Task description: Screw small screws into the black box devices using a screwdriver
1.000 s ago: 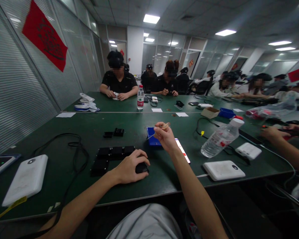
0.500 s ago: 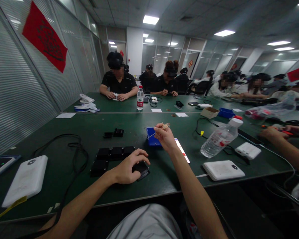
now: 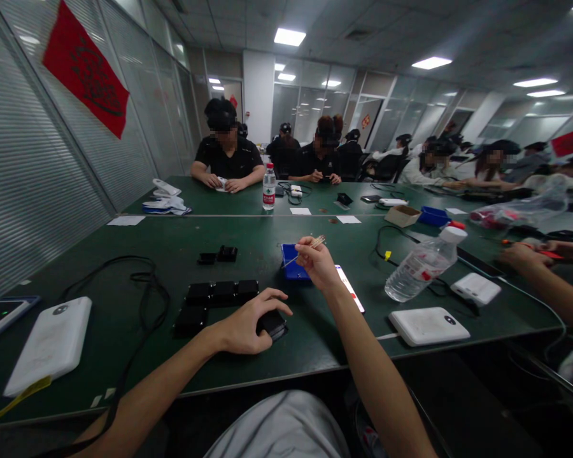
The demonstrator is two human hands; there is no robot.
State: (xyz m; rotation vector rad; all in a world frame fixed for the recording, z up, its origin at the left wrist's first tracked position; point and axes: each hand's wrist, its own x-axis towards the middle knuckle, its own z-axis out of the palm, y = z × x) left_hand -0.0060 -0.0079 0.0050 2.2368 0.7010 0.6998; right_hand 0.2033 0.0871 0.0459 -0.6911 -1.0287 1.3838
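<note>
My left hand (image 3: pixel 246 326) rests on the green table with its thumb and curved fingers around a small black box (image 3: pixel 274 324), partly hidden under the fingers. Farther forward, my right hand (image 3: pixel 316 262) is closed on thin light-coloured sticks (image 3: pixel 318 242). A thin tip points down and left from its fingers over a small blue tray (image 3: pixel 292 270); the tray's contents are hard to make out. Left of my hands, several similar black boxes (image 3: pixel 223 292) lie in a group. Two smaller black pieces, one of them a black holder (image 3: pixel 228 254), sit beyond them.
A phone (image 3: pixel 349 289) lies right of the tray. A tilted water bottle (image 3: pixel 423 264) and a white power bank (image 3: pixel 430 326) are farther right. Another power bank (image 3: pixel 50 346) and a black cable (image 3: pixel 146 280) lie on the left. A neighbour's hands (image 3: pixel 547 253) work at the right.
My left hand has shifted slightly to the right, and its fingers reach a little farther past the black box. My right hand stays almost where it was over the blue tray.
</note>
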